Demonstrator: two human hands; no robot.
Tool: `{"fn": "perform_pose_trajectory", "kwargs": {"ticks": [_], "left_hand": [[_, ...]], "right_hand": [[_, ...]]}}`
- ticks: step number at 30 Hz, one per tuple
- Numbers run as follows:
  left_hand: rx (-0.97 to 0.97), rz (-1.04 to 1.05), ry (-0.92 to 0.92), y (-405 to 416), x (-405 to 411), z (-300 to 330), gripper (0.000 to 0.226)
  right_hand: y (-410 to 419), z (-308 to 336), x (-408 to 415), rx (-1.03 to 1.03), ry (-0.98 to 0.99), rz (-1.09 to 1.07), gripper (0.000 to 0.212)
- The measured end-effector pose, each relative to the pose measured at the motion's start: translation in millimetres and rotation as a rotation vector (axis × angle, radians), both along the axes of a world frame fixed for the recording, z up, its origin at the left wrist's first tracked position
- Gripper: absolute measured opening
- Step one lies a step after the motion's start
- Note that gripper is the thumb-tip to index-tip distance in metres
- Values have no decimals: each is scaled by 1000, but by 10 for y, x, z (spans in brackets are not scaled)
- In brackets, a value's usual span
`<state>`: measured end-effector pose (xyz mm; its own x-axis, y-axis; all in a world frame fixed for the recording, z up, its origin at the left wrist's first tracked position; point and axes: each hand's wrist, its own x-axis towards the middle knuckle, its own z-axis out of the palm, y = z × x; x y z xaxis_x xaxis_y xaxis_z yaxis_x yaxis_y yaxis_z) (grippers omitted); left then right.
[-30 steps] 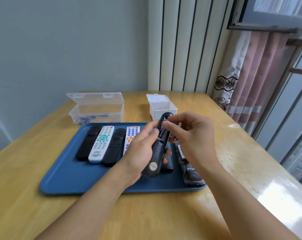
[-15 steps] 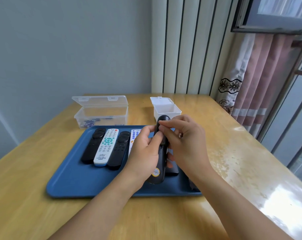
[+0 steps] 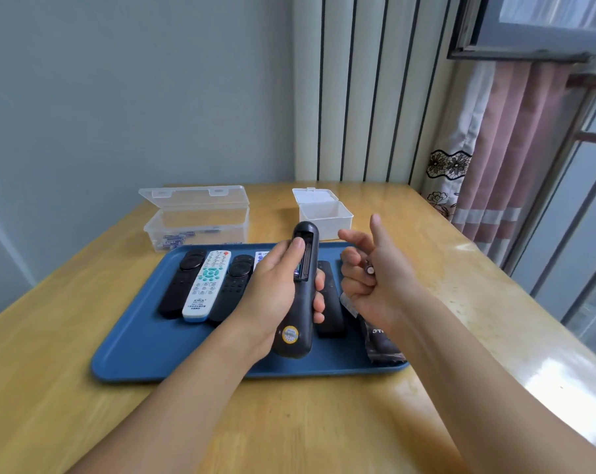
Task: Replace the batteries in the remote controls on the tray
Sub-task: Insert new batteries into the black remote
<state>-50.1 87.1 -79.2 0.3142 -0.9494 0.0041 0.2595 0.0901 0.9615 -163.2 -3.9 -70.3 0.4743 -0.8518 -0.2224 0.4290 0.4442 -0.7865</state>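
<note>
left hand grips remote | right hand pinches battery | boxes 2

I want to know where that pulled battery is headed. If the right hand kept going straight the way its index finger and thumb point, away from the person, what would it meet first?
Probably the small white box: the right hand points toward it, though depth is unclear.
</note>
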Motion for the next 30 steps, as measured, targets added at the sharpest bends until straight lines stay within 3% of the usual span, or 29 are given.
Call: {"fn": "perform_pose_trajectory", "kwargs": {"ticks": [6, 9, 12, 14, 18, 23, 27, 30], "left_hand": [[1, 106, -73, -45, -21, -59, 26], [30, 100, 22, -84, -30, -73, 29], [44, 74, 144, -120, -13, -66, 50], [11, 64, 179, -147, 21, -86, 54], [-25, 90, 160, -176, 54, -121, 53], [-31, 55, 59, -146, 76, -101, 62], [-60, 107, 0, -137, 106, -100, 38], [-46, 112, -17, -130, 134, -96, 39]], "right_hand": [[-37, -21, -43, -80, 107, -5, 31], [-33, -2, -29, -8, -3, 64, 16], [9, 21, -7, -55, -49, 115, 25], [55, 25, 21, -253, 39, 80, 23], [177, -10, 51, -890, 415, -133, 19], [253, -61, 50, -1404, 645, -371, 8], [193, -80, 55, -1503, 650, -289, 9], [138, -66, 24, -1527, 691, -61, 9]]}}
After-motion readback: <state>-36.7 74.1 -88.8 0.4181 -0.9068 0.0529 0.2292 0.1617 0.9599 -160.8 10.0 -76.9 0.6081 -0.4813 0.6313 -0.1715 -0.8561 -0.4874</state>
